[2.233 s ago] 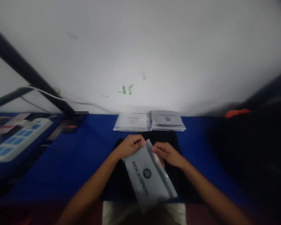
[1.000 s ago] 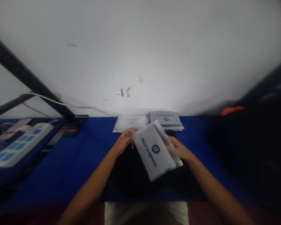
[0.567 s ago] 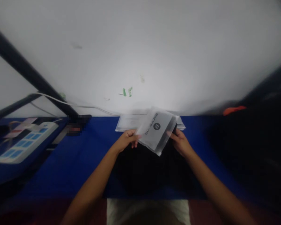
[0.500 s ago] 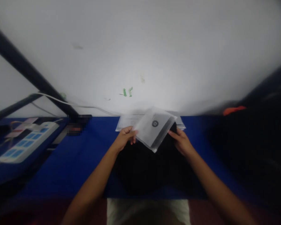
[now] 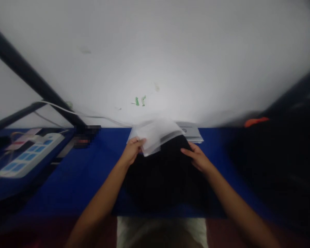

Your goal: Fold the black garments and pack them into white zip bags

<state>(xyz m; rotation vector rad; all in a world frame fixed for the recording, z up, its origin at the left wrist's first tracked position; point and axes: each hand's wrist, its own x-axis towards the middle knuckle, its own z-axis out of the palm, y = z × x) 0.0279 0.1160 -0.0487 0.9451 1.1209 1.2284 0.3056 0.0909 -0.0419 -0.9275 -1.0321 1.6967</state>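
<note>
My left hand [image 5: 132, 150] is closed on the left edge of a frosted plastic bag [image 5: 155, 136], thumb on top. The bag is tilted and partly blurred. Under and in front of it spreads a piece of black cloth [image 5: 167, 175], its upper part raised toward the bag. Along the cloth's right edge, my right hand [image 5: 197, 157] pinches the fabric between thumb and fingers. Behind the held bag lie several more plastic bags [image 5: 193, 132], flat against the wall side; a dark round mark shows on one.
A blue table surface [image 5: 85, 182] runs beneath everything. A white power strip [image 5: 31, 155] with blue sockets lies at left, and a white cable [image 5: 93, 117] runs along the wall [image 5: 196, 62]. On the right sits a large dark mass [image 5: 279, 172] with an orange piece [image 5: 256, 121].
The plastic bag has swung left and away from my right hand, uncovering more of the black cloth. My right hand has moved from the bag's right corner to the cloth's edge.
</note>
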